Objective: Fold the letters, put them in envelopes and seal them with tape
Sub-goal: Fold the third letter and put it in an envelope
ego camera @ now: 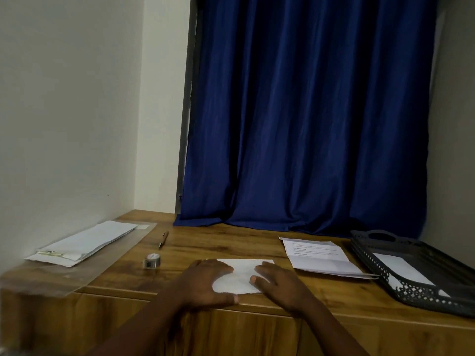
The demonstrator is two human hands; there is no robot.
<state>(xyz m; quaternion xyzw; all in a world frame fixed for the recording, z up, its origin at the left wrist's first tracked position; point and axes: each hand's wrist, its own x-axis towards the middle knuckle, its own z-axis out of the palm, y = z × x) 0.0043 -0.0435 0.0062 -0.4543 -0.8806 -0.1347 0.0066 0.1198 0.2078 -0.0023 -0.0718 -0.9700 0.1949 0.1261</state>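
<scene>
Both hands down flat on the folded letter (241, 276) at the bench's (231, 242) near edge — left hand (205, 281) and right hand (276, 283), fingers spread straight, pressing the paper. Tape roll (152, 260) sits just left; more letters (321, 255) lie right, beside the black tray (416, 286).

Two bare forearms are seen, ending in the left hand (205, 281) and the right hand (276, 283), with no sleeves worn.
</scene>
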